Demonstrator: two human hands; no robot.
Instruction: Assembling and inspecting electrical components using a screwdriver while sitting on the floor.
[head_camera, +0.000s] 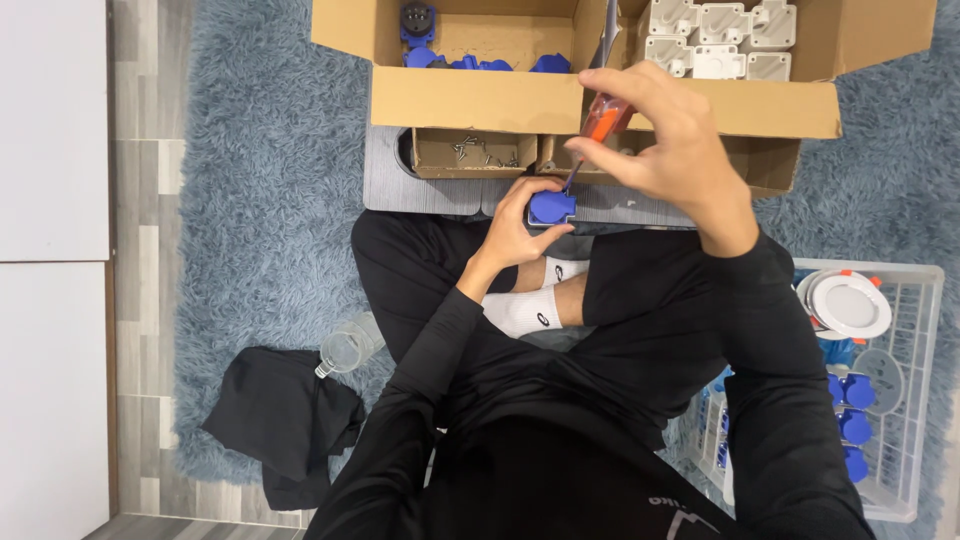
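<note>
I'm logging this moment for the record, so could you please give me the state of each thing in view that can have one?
Blue socket part: gripped by left hand, resting on grey board.
Screwdriver: held by right hand, tip on the part.
Cardboard box: open.
Small screw box: open.
Plastic bottle: lying on rug.
White basket: partly filled.

Even, soft indoor light, no glare; black clothing (560, 420) loses detail; slight motion blur on right hand (665, 150).
</note>
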